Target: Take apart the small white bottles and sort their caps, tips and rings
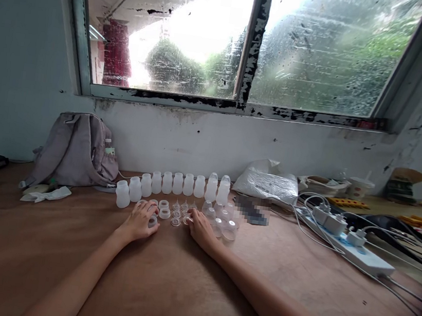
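Observation:
My left hand (142,221) rests over some translucent collar rings, its fingers curved around a ring (152,221). More rings (164,213) lie just right of it. Beside them are several small clear nipples (176,214), and my right hand (200,229) touches one at their right edge with its fingertips. Translucent domed caps (229,230) stand to the right of my right hand. Behind both hands runs a curved row of frosted open bottles (167,182). At the row's right end two bottles (223,189) have caps on.
A grey backpack (75,150) leans at the back left, with a white tissue (46,194) before it. A plastic bag (268,181) lies behind a blurred dark item (254,211). At right, a white power strip (350,249) carries plugs and cables. A window is above the wooden table (163,286).

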`<state>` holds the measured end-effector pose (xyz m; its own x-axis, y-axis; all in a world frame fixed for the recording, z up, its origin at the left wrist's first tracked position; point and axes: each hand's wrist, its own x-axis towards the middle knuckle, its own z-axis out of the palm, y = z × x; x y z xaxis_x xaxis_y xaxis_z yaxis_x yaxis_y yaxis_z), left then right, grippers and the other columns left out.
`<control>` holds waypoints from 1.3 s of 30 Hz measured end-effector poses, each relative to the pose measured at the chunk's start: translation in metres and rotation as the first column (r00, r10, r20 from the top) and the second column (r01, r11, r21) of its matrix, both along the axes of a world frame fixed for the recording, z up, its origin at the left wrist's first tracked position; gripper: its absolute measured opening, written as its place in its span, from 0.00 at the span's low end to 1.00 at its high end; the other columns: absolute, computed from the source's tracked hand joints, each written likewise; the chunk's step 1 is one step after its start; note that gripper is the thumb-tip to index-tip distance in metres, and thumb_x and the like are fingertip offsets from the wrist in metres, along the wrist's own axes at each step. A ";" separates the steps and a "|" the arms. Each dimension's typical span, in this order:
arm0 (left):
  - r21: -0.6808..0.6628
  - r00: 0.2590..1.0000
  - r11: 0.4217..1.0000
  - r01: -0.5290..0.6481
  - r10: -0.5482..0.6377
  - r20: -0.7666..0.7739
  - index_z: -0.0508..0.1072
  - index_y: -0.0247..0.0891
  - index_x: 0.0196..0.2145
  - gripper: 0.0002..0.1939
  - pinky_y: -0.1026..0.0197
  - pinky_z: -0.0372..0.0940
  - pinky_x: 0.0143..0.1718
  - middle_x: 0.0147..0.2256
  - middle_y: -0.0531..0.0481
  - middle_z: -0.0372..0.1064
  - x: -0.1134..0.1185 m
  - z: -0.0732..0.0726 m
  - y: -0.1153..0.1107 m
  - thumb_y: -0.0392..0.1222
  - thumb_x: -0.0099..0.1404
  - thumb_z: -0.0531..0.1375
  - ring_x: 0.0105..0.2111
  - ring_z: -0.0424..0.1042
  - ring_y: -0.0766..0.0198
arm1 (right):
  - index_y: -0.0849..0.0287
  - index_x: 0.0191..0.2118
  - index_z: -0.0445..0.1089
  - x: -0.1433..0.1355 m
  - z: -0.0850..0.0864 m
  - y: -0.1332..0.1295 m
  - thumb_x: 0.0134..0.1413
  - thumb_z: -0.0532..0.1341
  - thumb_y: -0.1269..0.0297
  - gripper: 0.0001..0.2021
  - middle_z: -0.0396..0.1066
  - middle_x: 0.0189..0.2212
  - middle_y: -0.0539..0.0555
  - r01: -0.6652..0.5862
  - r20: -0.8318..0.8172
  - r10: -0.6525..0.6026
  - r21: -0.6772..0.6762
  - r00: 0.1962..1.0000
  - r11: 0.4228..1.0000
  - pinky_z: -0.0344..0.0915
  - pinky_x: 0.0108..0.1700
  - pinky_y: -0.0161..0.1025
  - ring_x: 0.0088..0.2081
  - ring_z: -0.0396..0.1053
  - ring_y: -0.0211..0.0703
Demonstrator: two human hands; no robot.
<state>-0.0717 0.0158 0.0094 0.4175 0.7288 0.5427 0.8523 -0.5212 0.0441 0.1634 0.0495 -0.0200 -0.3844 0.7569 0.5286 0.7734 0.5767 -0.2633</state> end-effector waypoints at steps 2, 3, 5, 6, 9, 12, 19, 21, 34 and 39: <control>0.012 1.000 1.000 0.027 -0.027 0.011 0.64 0.39 0.36 0.12 0.53 0.52 0.47 0.43 0.47 0.60 0.003 0.000 -0.001 0.43 0.53 0.55 0.45 0.59 0.57 | 0.62 0.41 0.58 -0.001 0.001 0.000 0.52 0.50 0.71 0.09 0.65 0.35 0.57 0.009 -0.003 -0.009 -0.028 1.000 1.000 0.57 0.40 0.37 0.38 0.62 0.42; 0.016 0.999 0.999 0.041 -0.041 0.016 0.64 0.39 0.37 0.12 0.53 0.52 0.47 0.43 0.47 0.61 0.005 0.000 -0.002 0.43 0.53 0.55 0.45 0.59 0.57 | 0.62 0.41 0.58 -0.001 0.002 0.000 0.51 0.51 0.71 0.09 0.65 0.34 0.57 0.012 -0.003 -0.012 -0.038 1.000 0.999 0.57 0.40 0.37 0.37 0.62 0.42; 0.017 0.997 0.997 0.069 -0.069 0.022 0.64 0.39 0.38 0.12 0.53 0.54 0.46 0.43 0.47 0.61 0.010 -0.001 -0.005 0.42 0.54 0.54 0.45 0.59 0.57 | 0.62 0.40 0.58 -0.001 0.002 0.000 0.51 0.51 0.71 0.09 0.65 0.34 0.57 0.008 -0.007 -0.008 -0.046 1.000 0.999 0.57 0.39 0.37 0.38 0.62 0.42; 0.014 0.996 0.996 0.083 -0.083 0.024 0.65 0.40 0.38 0.11 0.54 0.54 0.46 0.43 0.47 0.61 0.012 -0.002 -0.006 0.41 0.55 0.54 0.45 0.59 0.57 | 0.62 0.40 0.58 -0.001 0.002 0.000 0.51 0.51 0.70 0.09 0.66 0.34 0.57 0.005 -0.012 -0.005 -0.047 1.000 0.999 0.57 0.39 0.37 0.38 0.62 0.42; -0.016 0.986 0.986 0.167 -0.167 0.022 0.66 0.40 0.36 0.09 0.56 0.55 0.46 0.41 0.49 0.63 0.020 -0.002 -0.011 0.39 0.55 0.53 0.43 0.60 0.59 | 0.62 0.42 0.58 -0.001 0.002 0.001 0.52 0.51 0.70 0.10 0.66 0.34 0.56 -0.011 -0.022 0.010 -0.052 1.000 0.999 0.57 0.39 0.36 0.38 0.63 0.41; -0.065 0.960 0.957 0.281 -0.280 0.023 0.66 0.41 0.34 0.07 0.59 0.57 0.44 0.38 0.51 0.64 0.027 -0.001 -0.016 0.37 0.56 0.52 0.41 0.62 0.62 | 0.62 0.43 0.57 0.000 0.001 0.002 0.52 0.50 0.70 0.11 0.66 0.34 0.56 -0.032 -0.026 0.031 -0.058 0.999 0.998 0.58 0.40 0.36 0.38 0.63 0.41; -0.103 0.936 0.931 0.351 -0.351 0.024 0.66 0.39 0.34 0.07 0.62 0.59 0.39 0.35 0.50 0.65 0.040 -0.003 -0.024 0.36 0.57 0.52 0.36 0.64 0.64 | 0.61 0.43 0.58 -0.002 0.003 -0.003 0.53 0.50 0.68 0.11 0.65 0.38 0.57 -0.052 -0.086 0.058 0.074 0.995 0.996 0.59 0.43 0.40 0.41 0.61 0.44; -0.091 0.933 0.929 0.359 -0.358 0.028 0.66 0.39 0.33 0.07 0.62 0.60 0.38 0.33 0.50 0.65 0.041 -0.004 -0.024 0.35 0.57 0.51 0.35 0.64 0.64 | 0.60 0.44 0.57 -0.001 0.014 -0.001 0.53 0.48 0.67 0.12 0.64 0.41 0.58 -0.041 -0.113 0.062 0.179 0.992 0.983 0.58 0.45 0.41 0.44 0.59 0.45; 0.005 0.916 0.916 0.402 -0.402 0.018 0.67 0.37 0.31 0.08 0.62 0.61 0.36 0.31 0.49 0.66 0.041 -0.004 -0.023 0.35 0.59 0.49 0.33 0.64 0.65 | 0.67 0.49 0.57 0.049 0.099 0.103 0.49 0.53 0.64 0.20 0.52 0.53 0.64 0.470 0.248 -0.525 0.249 0.814 0.847 0.28 0.54 0.54 0.56 0.41 0.57; 0.176 0.916 0.901 0.396 -0.402 -0.001 0.65 0.37 0.38 0.11 0.61 0.61 0.40 0.36 0.48 0.65 0.040 -0.005 -0.023 0.32 0.59 0.49 0.38 0.64 0.64 | 0.62 0.45 0.59 0.047 0.112 0.083 0.49 0.54 0.65 0.16 0.69 0.35 0.59 0.376 0.213 -0.422 0.226 0.881 0.899 0.40 0.51 0.53 0.44 0.61 0.51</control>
<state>-0.0313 -0.0069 0.0041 0.6329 0.4015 0.6620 0.5708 -0.8196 -0.0486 0.2104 0.1320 0.0923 -0.2061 0.7792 0.5919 0.9737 0.2236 0.0446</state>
